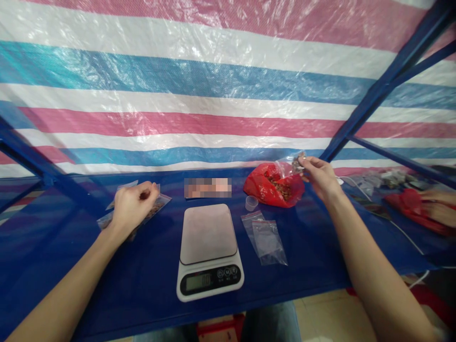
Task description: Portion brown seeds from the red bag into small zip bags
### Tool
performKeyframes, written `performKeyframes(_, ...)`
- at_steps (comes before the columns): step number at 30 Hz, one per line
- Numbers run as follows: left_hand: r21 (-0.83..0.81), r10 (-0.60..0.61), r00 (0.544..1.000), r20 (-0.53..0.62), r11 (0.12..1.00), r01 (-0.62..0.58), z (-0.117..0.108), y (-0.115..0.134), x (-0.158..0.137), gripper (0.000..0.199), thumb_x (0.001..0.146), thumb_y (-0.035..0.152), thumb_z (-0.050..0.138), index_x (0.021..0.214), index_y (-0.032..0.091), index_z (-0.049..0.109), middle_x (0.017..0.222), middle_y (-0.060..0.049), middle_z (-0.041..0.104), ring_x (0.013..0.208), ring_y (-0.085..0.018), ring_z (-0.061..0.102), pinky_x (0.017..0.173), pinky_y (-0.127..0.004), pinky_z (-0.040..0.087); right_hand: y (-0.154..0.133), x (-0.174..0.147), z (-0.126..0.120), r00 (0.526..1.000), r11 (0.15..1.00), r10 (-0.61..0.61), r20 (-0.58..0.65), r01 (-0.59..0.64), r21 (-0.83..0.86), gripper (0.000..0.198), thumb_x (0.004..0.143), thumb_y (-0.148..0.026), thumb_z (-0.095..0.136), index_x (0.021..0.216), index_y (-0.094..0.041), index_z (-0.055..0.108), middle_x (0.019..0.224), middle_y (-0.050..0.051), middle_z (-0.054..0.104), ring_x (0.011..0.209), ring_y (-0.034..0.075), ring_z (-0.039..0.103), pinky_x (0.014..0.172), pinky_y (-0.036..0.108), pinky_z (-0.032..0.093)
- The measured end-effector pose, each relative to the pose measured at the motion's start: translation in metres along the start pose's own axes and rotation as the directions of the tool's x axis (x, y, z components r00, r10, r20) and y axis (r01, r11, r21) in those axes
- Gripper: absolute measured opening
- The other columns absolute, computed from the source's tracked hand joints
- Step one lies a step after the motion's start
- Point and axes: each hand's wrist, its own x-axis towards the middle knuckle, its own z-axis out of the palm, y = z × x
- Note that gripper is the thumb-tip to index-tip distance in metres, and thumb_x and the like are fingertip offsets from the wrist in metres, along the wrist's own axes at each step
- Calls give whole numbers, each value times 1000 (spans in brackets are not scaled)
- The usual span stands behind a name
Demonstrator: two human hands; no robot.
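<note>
My left hand is curled, fingertips together, above several filled zip bags with brown contents. What it holds, if anything, is hidden. My right hand pinches a small clear plastic bag with something greyish in its end. That bag hangs over the open red plastic bag, which is full of small brown bits. A small clear cup stands beside the red bag. Flat zip bags lie nearer me. Between my arms is a white kitchen scale; its display appears to read zero.
A blurred-out flat item lies behind the scale on the blue table. Blue metal posts rise at both sides before a striped plastic sheet. At right, another person's hand touches a red bag; a white cable runs nearby.
</note>
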Motion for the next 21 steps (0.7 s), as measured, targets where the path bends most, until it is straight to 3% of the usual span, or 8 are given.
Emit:
performKeyframes(4,0,0,1000,18,1000,0,1,3,-1,43,95,40,48,58,20,50,53,1,46,52,-12,44,61,-29,31,0,0,2,981,947,-177,78,191,-259,41,68,-57,88,72,-21,70,73,4,73,61,16,62,52,27,47)
performKeyframes(9,-5,16,1000,0,1000,-16,1,3,-1,43,95,38,49,57,19,46,51,1,43,51,-13,41,61,-31,29,5,-3,9,918,713,-331,217,394,-580,43,79,-62,77,83,-20,76,80,9,77,70,24,67,69,36,52)
performKeyframes(15,6,7,1000,4,1000,-7,0,1,0,41,95,38,49,59,19,50,53,0,48,53,-13,44,62,-31,30,9,-9,16,864,599,-416,285,496,-629,40,92,-58,65,90,-20,78,91,12,78,79,27,70,76,39,52)
performKeyframes(21,-6,-11,1000,9,1000,11,0,3,-1,41,96,37,49,59,18,49,54,1,47,55,-12,43,63,-31,30,13,-12,20,858,529,-338,388,514,-676,35,95,-51,63,83,-22,78,85,9,75,73,24,67,72,35,49)
